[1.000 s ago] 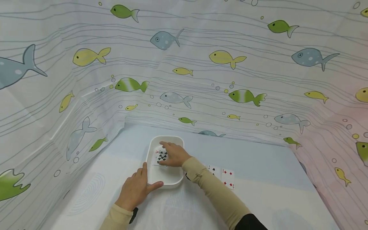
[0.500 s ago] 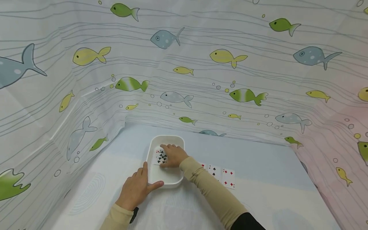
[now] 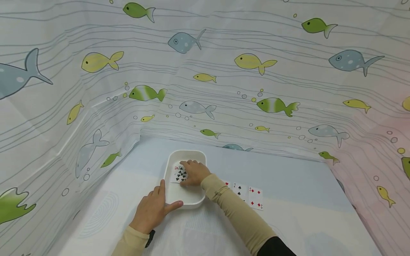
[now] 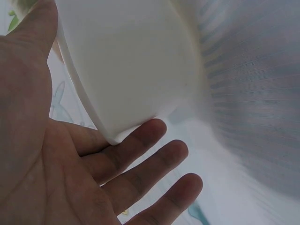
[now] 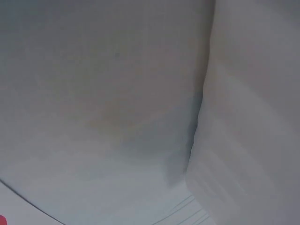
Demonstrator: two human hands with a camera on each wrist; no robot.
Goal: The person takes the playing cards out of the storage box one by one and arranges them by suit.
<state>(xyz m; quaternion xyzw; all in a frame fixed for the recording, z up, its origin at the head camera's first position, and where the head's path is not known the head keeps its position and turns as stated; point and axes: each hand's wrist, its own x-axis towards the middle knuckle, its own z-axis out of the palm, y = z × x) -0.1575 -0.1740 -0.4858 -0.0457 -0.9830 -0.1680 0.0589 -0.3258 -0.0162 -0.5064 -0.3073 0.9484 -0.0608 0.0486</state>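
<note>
A white rectangular tray [image 3: 184,199] stands on the table in the head view. My left hand [image 3: 150,209] spans its near left corner, the index finger along the left side and the thumb along the front rim. In the left wrist view its fingertips [image 4: 152,131] lie against the tray's outer wall [image 4: 126,61]. Inside the tray lie overlapping playing cards [image 3: 179,175], a clubs card on top and a red mark beside it. My right hand [image 3: 196,173] reaches in and holds them between thumb and forefinger; its palm side is hidden. The right wrist view shows no fingers.
To the right of the tray a row of playing cards lies face up: a hearts card [image 3: 227,184] partly behind the right sleeve, a spades card [image 3: 239,192] and a four of diamonds [image 3: 256,198]. Fish-printed cloth [image 3: 224,103] walls the table's back and sides.
My right hand has lowered slightly onto the cards in the tray, and more of the hearts card now shows past the sleeve. My left hand keeps its place on the tray.
</note>
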